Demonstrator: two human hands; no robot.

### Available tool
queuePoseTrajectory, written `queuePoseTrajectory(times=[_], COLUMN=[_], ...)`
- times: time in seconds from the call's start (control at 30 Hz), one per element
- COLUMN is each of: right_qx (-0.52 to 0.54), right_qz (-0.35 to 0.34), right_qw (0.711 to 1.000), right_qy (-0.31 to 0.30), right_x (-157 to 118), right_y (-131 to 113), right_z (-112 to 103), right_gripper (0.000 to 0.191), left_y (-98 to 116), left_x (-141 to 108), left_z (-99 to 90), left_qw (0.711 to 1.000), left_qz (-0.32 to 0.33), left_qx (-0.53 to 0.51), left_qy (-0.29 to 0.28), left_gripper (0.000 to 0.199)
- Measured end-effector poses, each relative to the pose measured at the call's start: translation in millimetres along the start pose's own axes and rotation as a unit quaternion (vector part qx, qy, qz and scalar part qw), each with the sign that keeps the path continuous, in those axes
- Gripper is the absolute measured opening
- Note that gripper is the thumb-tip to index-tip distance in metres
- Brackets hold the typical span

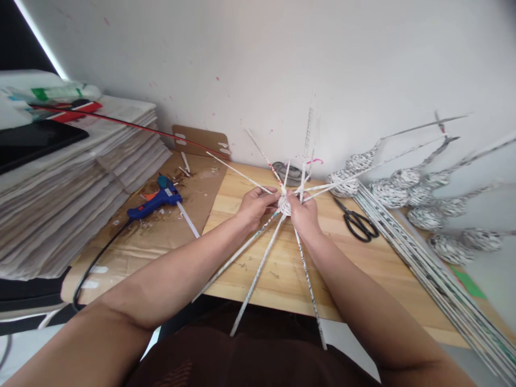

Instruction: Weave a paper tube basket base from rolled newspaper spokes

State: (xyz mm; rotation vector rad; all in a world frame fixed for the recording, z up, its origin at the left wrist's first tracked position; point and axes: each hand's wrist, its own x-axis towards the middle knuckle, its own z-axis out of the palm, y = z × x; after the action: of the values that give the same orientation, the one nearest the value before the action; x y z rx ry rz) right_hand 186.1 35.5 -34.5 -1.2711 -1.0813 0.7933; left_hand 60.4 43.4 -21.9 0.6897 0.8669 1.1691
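The left hand's grip (255, 207) pinches one side of the weave (284, 206), a small, rounded, whitish knot held over the tabletop (282, 285), thin mottled strands (258, 278) radiating outward; the right hand's grip (305, 216) pinches its other side.

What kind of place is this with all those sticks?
Maybe a craft workspace: I see a blue glue gun, a small woven piece and a bundle of paper sticks.

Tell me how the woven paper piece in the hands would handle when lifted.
The paper piece is probably light, since it looks made of thin paper. Its long sticks seem fairly stiff, jutting out straight, but being thin, might bend if pushed.
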Motion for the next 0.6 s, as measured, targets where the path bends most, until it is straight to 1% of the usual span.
queuePoseTrajectory(times=[0.1, 0.23, 0.33, 0.43, 0.53, 0.6], right_qx=[-0.021, 0.029, 0.079, 0.115, 0.138, 0.142], right_qz=[-0.019, -0.009, 0.013, 0.048, 0.094, 0.102], right_qw=[0.999, 0.999, 0.996, 0.991, 0.984, 0.983], right_qy=[-0.019, -0.031, -0.047, -0.058, -0.055, -0.054], right_x=[-0.1, -2.2, -2.3, -0.7, -0.1, -1.4], right_y=[3.7, 0.2, -3.2, -0.1, 5.4, 6.1], right_z=[-0.9, 1.7, 4.0, 5.6, 7.6, 9.0], right_gripper=[0.033, 0.034, 0.038, 0.041, 0.043, 0.041], left_y=[0.8, 3.7, 4.6, 3.9, 2.2, 0.9], left_x=[2.2, 4.5, 5.2, 4.8, 3.4, 3.0], left_z=[-1.5, -3.0, -3.4, -2.6, -0.9, -0.2], left_qw=[1.0, 1.0, 0.998, 0.993, 0.988, 0.987], left_qz=[-0.004, 0.013, 0.059, 0.109, 0.132, 0.138], left_qx=[-0.008, -0.013, 0.009, 0.048, 0.077, 0.087], left_qy=[0.005, -0.001, -0.01, -0.015, -0.015, -0.013], left_gripper=[0.029, 0.033, 0.035, 0.034, 0.032, 0.032])
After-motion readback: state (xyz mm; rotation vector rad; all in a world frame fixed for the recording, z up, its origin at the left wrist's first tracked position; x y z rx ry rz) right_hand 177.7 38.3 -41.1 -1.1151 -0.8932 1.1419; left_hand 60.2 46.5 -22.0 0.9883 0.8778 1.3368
